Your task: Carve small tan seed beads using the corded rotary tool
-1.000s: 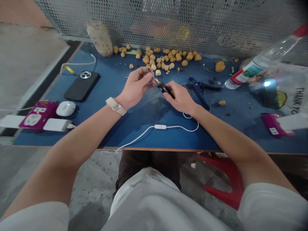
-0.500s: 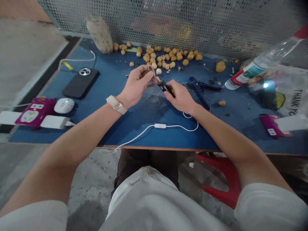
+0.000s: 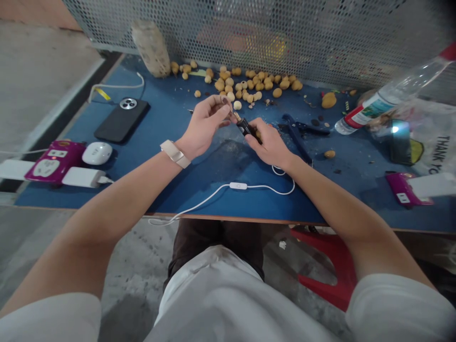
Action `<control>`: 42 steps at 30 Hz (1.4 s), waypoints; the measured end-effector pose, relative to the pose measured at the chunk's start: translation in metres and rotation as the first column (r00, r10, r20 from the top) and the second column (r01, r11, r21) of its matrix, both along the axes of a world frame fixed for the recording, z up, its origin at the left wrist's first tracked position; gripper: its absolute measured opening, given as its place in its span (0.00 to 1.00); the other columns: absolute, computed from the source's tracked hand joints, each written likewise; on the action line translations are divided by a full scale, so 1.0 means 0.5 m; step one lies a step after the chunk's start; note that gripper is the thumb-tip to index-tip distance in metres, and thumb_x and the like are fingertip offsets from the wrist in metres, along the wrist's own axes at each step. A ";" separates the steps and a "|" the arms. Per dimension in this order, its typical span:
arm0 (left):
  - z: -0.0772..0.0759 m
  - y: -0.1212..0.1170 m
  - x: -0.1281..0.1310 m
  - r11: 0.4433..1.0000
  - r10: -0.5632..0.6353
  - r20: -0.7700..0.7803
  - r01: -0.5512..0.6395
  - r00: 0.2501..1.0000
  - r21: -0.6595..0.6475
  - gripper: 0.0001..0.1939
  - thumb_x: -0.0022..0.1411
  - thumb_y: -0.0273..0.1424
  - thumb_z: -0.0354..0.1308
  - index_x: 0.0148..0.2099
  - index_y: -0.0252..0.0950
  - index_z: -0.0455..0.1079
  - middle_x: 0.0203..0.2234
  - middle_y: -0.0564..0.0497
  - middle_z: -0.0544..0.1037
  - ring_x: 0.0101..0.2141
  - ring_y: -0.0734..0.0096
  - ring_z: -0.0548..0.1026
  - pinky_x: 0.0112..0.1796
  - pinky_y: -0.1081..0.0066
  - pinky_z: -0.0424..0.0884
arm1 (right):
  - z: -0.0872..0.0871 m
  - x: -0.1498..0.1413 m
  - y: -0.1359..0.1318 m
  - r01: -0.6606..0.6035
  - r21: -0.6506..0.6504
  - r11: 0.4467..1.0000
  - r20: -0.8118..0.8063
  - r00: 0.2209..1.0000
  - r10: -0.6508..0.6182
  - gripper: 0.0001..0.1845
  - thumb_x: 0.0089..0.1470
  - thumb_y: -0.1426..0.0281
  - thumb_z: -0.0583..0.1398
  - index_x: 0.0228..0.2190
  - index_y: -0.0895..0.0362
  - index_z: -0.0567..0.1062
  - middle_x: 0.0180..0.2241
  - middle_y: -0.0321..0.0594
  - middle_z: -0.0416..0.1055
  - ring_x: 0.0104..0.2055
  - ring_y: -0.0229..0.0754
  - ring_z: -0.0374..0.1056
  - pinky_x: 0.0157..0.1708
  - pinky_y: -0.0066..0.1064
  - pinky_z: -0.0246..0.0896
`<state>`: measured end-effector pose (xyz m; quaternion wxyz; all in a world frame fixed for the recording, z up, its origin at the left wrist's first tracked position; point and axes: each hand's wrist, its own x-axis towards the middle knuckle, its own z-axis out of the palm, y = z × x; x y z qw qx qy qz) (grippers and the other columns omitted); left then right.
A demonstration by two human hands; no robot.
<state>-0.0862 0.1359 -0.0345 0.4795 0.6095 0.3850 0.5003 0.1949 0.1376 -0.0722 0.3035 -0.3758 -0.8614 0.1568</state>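
My right hand is wrapped round a small black electric rotary tool with a brass-coloured tip, which points up and left. My left hand, with a pale band at the wrist, is pinched at the tool's tip. Whatever its fingers hold is too small and hidden to name; a dark brown spot shows at the fingertips. A white cord with an inline switch runs below both hands. Behind them lie several round tan nuts or seeds, some peeled paler. Blue-handled pliers rest just right of my right hand.
On the blue table lie a black phone, a white earbud case and a purple power strip at left. A cloudy jar stands at the back. A tilted bottle, a plastic bag and another purple socket are at right.
The view has shifted slightly. Both hands keep nearly the same pose, with the tool's tip still at the left fingertips.
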 end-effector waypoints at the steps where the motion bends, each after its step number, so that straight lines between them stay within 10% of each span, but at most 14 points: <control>1: -0.005 0.006 -0.002 1.000 -0.024 0.009 0.024 1.000 0.009 0.28 0.75 0.70 0.78 0.51 0.54 0.81 0.41 0.48 0.89 0.68 0.39 0.88 0.67 0.35 0.87 | 0.001 -0.001 -0.001 0.001 0.001 1.000 -0.002 1.000 -0.001 0.45 0.83 0.23 0.47 0.60 0.47 0.77 0.44 0.46 0.81 0.49 0.64 0.80 0.59 0.60 0.81; 9: -0.030 0.038 -0.011 0.988 -0.138 0.073 0.132 0.988 0.085 0.29 0.69 0.74 0.80 0.50 0.60 0.82 0.39 0.48 0.90 0.78 0.31 0.79 0.73 0.27 0.77 | 0.011 -0.009 -0.009 -0.017 -0.002 1.000 0.008 1.000 0.017 0.44 0.82 0.22 0.46 0.60 0.45 0.75 0.44 0.45 0.80 0.49 0.64 0.80 0.58 0.59 0.80; 25: -0.025 0.010 0.001 0.981 -0.040 0.108 0.018 0.993 0.191 0.34 0.73 0.72 0.82 0.58 0.55 0.78 0.49 0.52 0.86 0.49 0.55 0.86 0.61 0.43 0.90 | -0.002 -0.007 -0.002 -0.016 -0.006 1.000 0.020 1.000 0.016 0.44 0.82 0.22 0.47 0.59 0.45 0.75 0.44 0.46 0.81 0.49 0.64 0.80 0.59 0.58 0.79; 42: -0.026 -0.010 0.008 0.987 -0.001 0.055 -0.008 0.998 0.159 0.30 0.74 0.56 0.87 0.66 0.48 0.87 0.55 0.43 0.93 0.63 0.41 0.92 0.64 0.47 0.90 | 0.004 -0.005 -0.004 0.021 -0.025 0.999 -0.029 0.999 -0.022 0.47 0.83 0.22 0.47 0.64 0.46 0.78 0.44 0.47 0.82 0.50 0.67 0.83 0.60 0.68 0.85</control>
